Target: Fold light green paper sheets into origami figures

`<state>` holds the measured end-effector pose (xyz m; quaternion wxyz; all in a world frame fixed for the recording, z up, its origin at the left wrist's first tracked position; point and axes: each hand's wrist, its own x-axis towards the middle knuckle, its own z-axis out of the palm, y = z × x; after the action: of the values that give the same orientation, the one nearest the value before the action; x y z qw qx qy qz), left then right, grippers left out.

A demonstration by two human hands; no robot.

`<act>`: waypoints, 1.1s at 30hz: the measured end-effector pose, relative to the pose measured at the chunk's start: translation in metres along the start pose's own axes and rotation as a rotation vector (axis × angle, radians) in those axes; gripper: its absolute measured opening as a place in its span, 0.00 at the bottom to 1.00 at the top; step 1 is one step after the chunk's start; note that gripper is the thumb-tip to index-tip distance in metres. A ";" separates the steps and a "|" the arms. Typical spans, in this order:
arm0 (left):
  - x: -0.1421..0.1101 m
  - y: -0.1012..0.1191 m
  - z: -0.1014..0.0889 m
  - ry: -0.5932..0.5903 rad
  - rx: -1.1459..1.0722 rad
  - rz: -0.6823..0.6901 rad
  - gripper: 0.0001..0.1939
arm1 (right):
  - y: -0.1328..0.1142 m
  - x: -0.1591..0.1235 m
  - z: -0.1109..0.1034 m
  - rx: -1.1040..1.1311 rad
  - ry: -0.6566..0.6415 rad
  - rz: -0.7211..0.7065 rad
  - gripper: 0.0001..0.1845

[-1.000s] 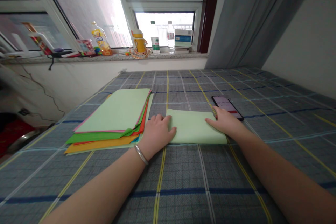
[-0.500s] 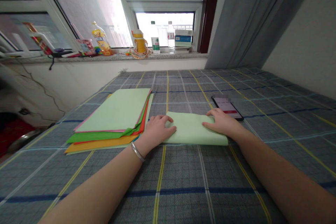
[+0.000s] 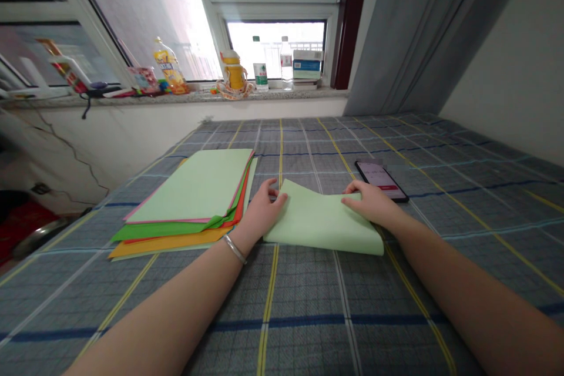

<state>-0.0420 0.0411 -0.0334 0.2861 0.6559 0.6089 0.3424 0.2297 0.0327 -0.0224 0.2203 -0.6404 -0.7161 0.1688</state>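
Pale green sheet [image 3: 321,223] lies doubled on checked cloth [image 3: 308,294], paper stack [image 3: 194,188] at nine o'clock. Left hand [image 3: 261,210], partly closed, pinches its eleven-o'clock corner; right hand [image 3: 374,204], likewise, its one-o'clock corner. Far edge dips; matching corners before creasing is advisable.

The left hand [image 3: 263,211] covers part of the paper's [image 3: 324,220] left edge, and the right hand [image 3: 369,202] hides its far right corner. Beneath the top sheet [image 3: 194,185], most of the coloured sheets [image 3: 165,231] are concealed. The digits on the phone [image 3: 379,178] are blurred. Small print on the bottles [image 3: 261,73] is unreadable. The picture's edges cut off both forearms [image 3: 176,299] and the curtain [image 3: 396,35].
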 end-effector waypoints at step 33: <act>-0.013 0.019 -0.014 0.034 -0.478 0.149 0.19 | -0.007 -0.002 0.004 0.411 0.358 -0.158 0.14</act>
<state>-0.0420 0.0257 -0.0112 0.3967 0.6067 0.4653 0.5080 0.2214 0.0297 -0.0225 0.4809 -0.5440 -0.6644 0.1770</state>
